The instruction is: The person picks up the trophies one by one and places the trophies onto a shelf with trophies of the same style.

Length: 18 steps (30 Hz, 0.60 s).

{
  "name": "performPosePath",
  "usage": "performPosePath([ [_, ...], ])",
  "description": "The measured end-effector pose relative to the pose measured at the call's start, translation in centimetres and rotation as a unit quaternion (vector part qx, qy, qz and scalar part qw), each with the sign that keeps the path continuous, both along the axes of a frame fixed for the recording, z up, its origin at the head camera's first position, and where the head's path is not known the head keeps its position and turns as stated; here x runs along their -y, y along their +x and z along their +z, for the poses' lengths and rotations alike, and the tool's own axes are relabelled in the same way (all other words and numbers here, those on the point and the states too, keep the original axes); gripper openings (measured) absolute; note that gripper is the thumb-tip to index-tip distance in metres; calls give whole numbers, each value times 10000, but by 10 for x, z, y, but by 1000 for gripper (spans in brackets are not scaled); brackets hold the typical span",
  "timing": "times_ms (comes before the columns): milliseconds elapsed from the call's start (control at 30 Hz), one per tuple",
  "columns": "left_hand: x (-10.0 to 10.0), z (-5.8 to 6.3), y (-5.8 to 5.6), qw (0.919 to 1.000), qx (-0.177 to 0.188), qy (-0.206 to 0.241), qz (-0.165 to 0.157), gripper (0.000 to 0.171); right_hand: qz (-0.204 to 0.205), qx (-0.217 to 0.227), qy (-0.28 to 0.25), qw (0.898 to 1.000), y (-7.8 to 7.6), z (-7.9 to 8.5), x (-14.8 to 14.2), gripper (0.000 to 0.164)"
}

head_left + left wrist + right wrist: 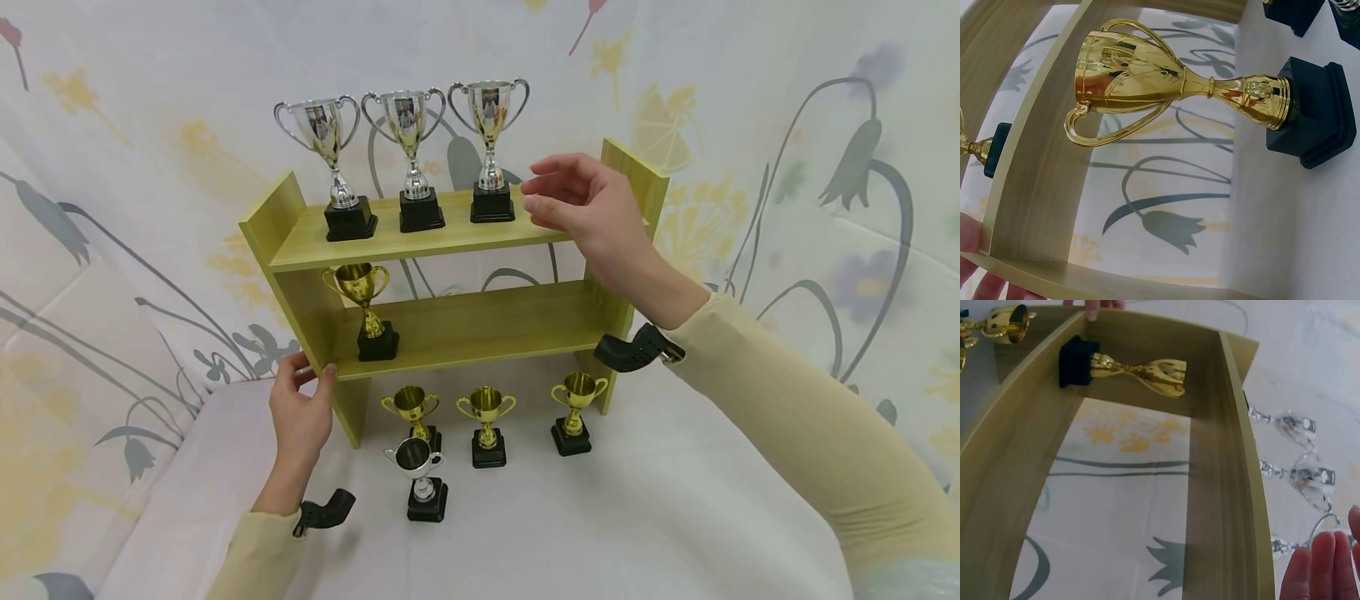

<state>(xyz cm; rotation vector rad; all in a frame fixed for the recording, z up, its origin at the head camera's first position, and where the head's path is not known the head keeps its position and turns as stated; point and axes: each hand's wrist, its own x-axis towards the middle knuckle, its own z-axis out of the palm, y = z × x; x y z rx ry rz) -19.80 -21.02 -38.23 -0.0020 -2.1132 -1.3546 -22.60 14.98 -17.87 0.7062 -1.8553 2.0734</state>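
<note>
A light wooden two-tier shelf [480, 360] stands before me. My left hand [300, 417] grips its left side panel, thumb on the front edge at the lower tier and fingers around the outside. On the upper tier stand three silver trophies, one at the left [321, 129], one in the middle [408, 121] and one at the right [491, 108], all on black bases. Just right of the rightmost one hovers my right hand [588, 204], fingers loosely bent, holding nothing. One gold trophy [358, 285] stands at the lower tier's left end.
Beneath and before the shelf, three gold trophies, left [412, 403], middle [487, 405] and right [579, 392], stand on the white tablecloth [600, 525]. A silver trophy [424, 490] stands in front of the left one. Behind hangs a flower-patterned cloth [795, 208].
</note>
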Motion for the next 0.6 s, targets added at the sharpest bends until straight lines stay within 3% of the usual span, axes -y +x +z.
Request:
performPosePath([
  [600,0,1,0,10000,81,19,18,32,25,-434,475,9979,14,-20,-2,26],
])
